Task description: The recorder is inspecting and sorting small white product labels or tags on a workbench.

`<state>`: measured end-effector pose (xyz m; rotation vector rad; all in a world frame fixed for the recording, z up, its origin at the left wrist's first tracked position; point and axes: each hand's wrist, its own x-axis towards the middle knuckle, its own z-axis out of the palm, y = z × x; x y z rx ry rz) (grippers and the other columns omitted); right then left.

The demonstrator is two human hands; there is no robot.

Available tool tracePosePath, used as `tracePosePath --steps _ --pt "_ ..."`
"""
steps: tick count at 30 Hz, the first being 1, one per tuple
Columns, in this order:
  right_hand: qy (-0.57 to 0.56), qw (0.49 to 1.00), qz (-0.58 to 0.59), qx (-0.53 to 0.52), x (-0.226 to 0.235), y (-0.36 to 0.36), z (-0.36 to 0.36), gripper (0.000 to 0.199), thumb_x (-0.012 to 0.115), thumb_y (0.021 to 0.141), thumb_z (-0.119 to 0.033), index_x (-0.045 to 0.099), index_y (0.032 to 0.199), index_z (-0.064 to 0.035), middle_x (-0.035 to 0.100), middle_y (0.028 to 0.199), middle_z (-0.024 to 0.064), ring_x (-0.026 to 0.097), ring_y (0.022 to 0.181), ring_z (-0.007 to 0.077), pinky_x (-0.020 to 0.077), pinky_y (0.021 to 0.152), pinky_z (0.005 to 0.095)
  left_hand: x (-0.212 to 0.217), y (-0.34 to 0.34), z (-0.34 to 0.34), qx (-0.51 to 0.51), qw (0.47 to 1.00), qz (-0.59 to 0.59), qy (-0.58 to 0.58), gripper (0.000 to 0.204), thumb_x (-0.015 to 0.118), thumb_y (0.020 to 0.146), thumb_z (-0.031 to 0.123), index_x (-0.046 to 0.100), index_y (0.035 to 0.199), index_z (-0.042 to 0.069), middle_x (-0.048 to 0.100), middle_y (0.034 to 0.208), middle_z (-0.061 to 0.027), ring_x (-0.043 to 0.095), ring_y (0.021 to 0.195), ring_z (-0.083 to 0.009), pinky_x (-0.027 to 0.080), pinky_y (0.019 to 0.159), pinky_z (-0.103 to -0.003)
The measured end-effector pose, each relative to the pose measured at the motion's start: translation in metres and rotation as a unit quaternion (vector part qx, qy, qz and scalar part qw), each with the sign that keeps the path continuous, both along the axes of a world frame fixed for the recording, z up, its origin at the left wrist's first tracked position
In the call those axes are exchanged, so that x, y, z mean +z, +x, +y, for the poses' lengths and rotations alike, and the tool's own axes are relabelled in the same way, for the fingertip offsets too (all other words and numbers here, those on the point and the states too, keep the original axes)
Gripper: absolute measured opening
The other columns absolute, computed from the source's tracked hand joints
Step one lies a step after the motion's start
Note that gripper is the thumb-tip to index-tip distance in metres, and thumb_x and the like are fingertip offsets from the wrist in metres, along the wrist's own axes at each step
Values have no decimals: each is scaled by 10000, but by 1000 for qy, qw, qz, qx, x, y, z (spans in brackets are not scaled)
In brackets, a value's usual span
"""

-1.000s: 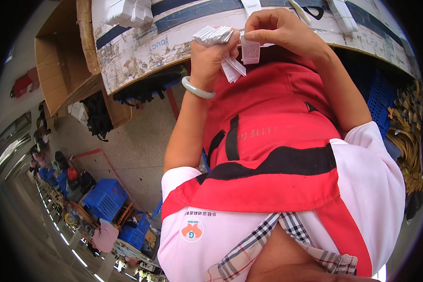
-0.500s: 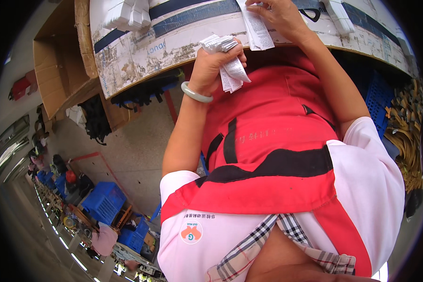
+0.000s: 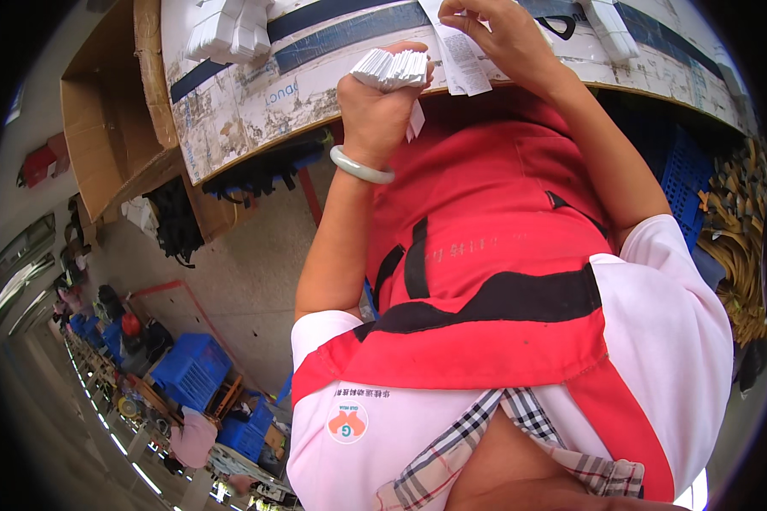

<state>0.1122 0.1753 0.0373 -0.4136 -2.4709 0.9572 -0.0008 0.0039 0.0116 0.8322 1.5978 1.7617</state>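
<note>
My left hand (image 3: 373, 117), with a pale bangle (image 3: 360, 167) at the wrist, is closed round a thick bundle of folded white paper slips (image 3: 390, 70). Their folded edges face up, and a loose end hangs below the fist. To the right, long printed paper strips (image 3: 463, 70) lie at the table's near edge. My right hand (image 3: 513, 41) is over them, fingers bent and pinched at the strips' upper part, close to the picture's top edge. The fingertips partly cover the paper there.
The worn, taped white tabletop (image 3: 230, 128) carries stacks of white slips (image 3: 222, 34) at left and more slips (image 3: 609, 30) at right, beside a black loop (image 3: 561, 27). An open cardboard box (image 3: 111, 111) stands left. Blue crates (image 3: 192, 370) sit on the floor behind; brown straps (image 3: 741, 247) hang right.
My left hand has turned and moved slightly left and up, so the bundle's folded edges now face up and less hangs below. My right hand and the strips have shifted slightly.
</note>
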Motion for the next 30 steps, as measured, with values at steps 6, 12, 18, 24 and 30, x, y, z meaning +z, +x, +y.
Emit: tracePosePath --steps 6,12,18,24,30 --pt "50 998 -24 -30 -24 -4 16 114 671 850 -130 628 898 -35 576 909 131 601 840 332 495 724 408 -1 -1 -2 -54 987 -150 -21 204 743 820 11 689 1011 -37 677 773 -70 651 677 -130 525 614 -235" --pt "1 999 -25 -23 -20 1 7 101 669 856 -104 615 892 -26 573 884 130 603 825 302 487 711 371 -7 1 4 8 997 81 10 260 754 799 5 693 1051 -16 674 762 -49 638 676 -132 521 632 -250" --pt "-100 993 12 62 21 11 -18 119 657 895 -118 613 922 -11 597 875 105 603 762 212 485 680 317 7 -2 0 23 977 207 44 268 748 759 -2 711 1024 -11 699 792 -42 644 714 -116 525 654 -259" --pt "-138 976 -95 138 17 16 -12 262 609 956 -176 613 1179 -38 628 1123 110 601 999 205 478 873 322 14 -2 -10 3 999 44 -20 203 733 779 9 720 979 -21 700 791 -49 635 698 -92 505 619 -241" --pt "-232 968 -10 91 -3 15 -23 187 660 930 -167 675 1039 -16 645 897 15 592 805 91 500 738 230 7 -2 -8 -3 1000 14 14 159 744 833 45 716 975 -20 662 725 -24 604 624 -77 468 552 -216"
